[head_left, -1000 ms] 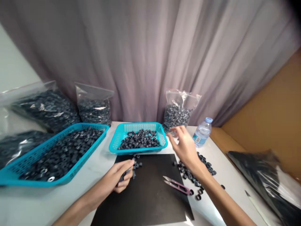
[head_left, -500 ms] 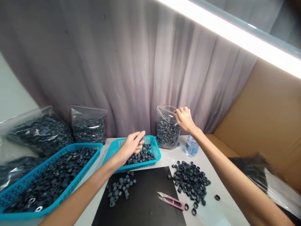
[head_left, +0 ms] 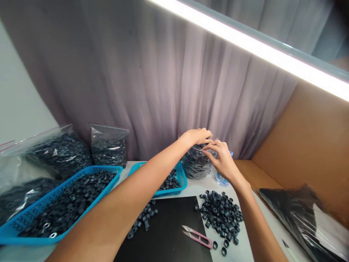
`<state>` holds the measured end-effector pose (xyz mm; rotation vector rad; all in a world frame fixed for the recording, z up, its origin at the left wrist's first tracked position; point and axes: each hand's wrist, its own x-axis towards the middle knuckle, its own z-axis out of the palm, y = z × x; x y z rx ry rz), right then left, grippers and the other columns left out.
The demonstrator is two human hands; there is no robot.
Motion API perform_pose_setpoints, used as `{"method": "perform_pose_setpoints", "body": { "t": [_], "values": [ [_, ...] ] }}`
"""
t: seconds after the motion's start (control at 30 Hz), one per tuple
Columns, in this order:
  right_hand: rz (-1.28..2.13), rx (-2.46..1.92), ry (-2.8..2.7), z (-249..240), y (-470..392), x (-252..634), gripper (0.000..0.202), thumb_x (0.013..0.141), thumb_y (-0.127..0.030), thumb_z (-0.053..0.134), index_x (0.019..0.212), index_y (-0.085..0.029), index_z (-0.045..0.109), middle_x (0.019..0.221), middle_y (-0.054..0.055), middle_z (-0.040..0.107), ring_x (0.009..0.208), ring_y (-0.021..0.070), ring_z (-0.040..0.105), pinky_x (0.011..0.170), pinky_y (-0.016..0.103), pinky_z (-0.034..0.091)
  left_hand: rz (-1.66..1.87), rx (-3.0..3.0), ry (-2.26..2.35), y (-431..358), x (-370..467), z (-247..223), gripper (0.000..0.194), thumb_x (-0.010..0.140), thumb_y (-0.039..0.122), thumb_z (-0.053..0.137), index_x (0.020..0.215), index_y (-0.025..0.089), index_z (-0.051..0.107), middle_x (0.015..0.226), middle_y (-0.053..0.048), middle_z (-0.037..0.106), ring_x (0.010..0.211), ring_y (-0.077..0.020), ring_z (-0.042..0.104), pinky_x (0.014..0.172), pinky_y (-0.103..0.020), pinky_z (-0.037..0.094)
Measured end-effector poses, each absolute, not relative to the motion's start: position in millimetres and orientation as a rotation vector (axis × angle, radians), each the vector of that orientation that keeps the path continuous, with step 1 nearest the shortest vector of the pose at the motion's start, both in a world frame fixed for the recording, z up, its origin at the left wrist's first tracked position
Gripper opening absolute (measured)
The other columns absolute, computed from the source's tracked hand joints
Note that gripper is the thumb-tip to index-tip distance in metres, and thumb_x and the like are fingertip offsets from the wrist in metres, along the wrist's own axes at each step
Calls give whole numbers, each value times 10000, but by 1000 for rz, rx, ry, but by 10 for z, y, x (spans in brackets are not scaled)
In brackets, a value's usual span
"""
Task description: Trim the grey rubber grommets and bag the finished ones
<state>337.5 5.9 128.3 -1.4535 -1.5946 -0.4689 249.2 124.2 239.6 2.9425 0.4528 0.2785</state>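
A clear plastic bag (head_left: 196,165) filled with small dark ring-shaped pieces stands at the back of the table. My left hand (head_left: 200,136) is over its mouth with the fingers curled downward; whether they grip the rim or loose pieces is hidden. The rim is pinched between the thumb and fingers of my right hand (head_left: 218,154) at the bag's right side. Below my left forearm, a blue basket (head_left: 181,182) with dark pieces is partly covered. Behind my right hand stands a water bottle (head_left: 222,180), mostly hidden.
Pink thread snips (head_left: 199,238) lie on a black mat (head_left: 169,225), with loose pieces (head_left: 145,214) left of them. A heap of rings (head_left: 220,213) is to the right. Leftward are a long blue basket (head_left: 88,214) and filled bags (head_left: 109,149). A cardboard panel (head_left: 305,145) stands right.
My left hand has moved from above the small basket, right and up to the bag's mouth. My right hand has lowered slightly at the bag, whose top now looks wider open.
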Motion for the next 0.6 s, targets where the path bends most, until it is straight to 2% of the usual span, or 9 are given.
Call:
{"method": "perform_pose_setpoints", "body": {
  "t": [0.07,0.17,0.37,0.6],
  "values": [
    [-461,-1446,-1555,1324,-12,3375,222,961,-340,527,938,-241,725,1012,88,619,1023,284,546,927,467,450,145,2992,485,1301,2560,2362,345,942,337,610,1244,170,599,1256,-102,627,1051,-236,645,882,-457,556],
    [-468,-1442,-1526,1364,-52,3400,209,955,-326,535,919,-240,722,995,86,619,1002,281,550,906,462,457,69,3025,467,1394,2552,2320,356,944,341,606,1258,172,592,1269,-105,620,1065,-242,641,889,-459,554],
    [-510,-1423,-1464,1341,42,3391,182,958,-280,524,934,-222,696,993,88,602,1012,278,529,922,462,448,18,3011,376,1499,2479,2409,343,945,340,604,1245,173,600,1267,-102,623,1067,-242,640,893,-457,553],
    [-552,-1401,-1363,1296,121,3376,193,959,-263,501,948,-222,689,1002,93,586,999,277,521,920,468,447,30,2976,477,1540,2509,2520,355,945,345,604,1257,175,594,1275,-105,619,1070,-243,639,895,-461,552]
  ]
}}
